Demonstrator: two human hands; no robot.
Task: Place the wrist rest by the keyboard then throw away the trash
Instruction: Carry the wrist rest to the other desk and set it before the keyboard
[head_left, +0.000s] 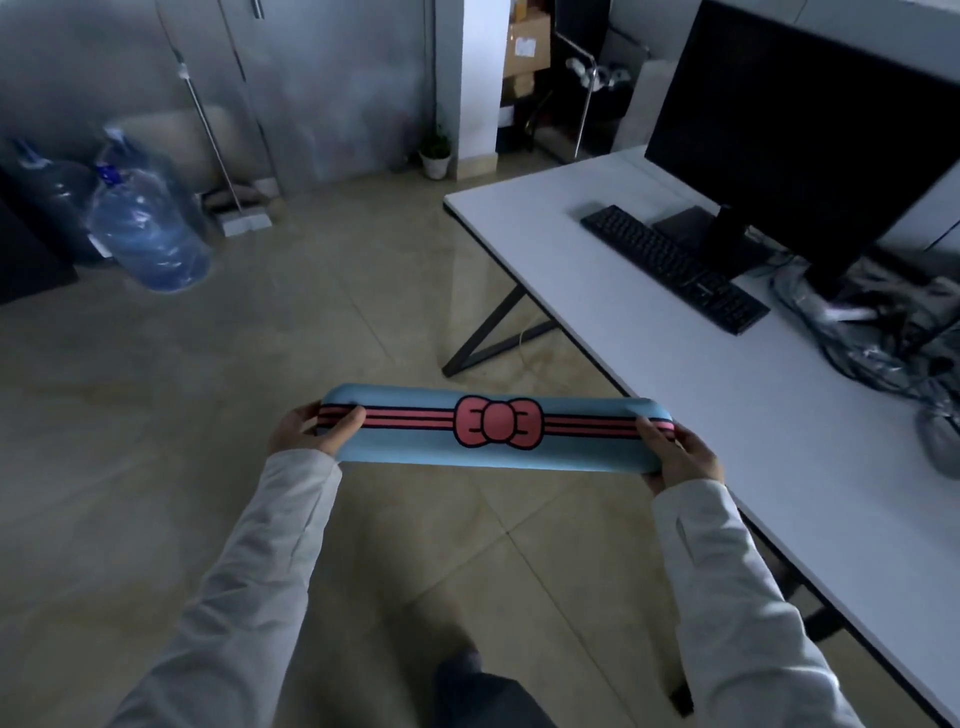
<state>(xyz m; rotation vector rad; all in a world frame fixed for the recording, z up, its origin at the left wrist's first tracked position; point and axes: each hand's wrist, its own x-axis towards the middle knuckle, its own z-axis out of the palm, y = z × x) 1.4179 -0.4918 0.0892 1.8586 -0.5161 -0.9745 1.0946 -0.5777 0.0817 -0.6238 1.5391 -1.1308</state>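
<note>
I hold a long blue wrist rest (415, 447) with pink stripes and a pink bow level in front of me, over the floor. My left hand (306, 431) grips its left end and my right hand (675, 452) grips its right end. A black keyboard (670, 265) lies on the white desk (727, 405) to the right, in front of a dark monitor (800, 135). Crumpled clear plastic wrapping (872, 332) is heaped on the desk right of the keyboard.
Two large blue water jugs (145, 228) stand on the tiled floor at the left by a wall. A broom and dustpan (239, 208) lean behind them. A small potted plant (435, 150) and stacked boxes (527, 47) are at the back.
</note>
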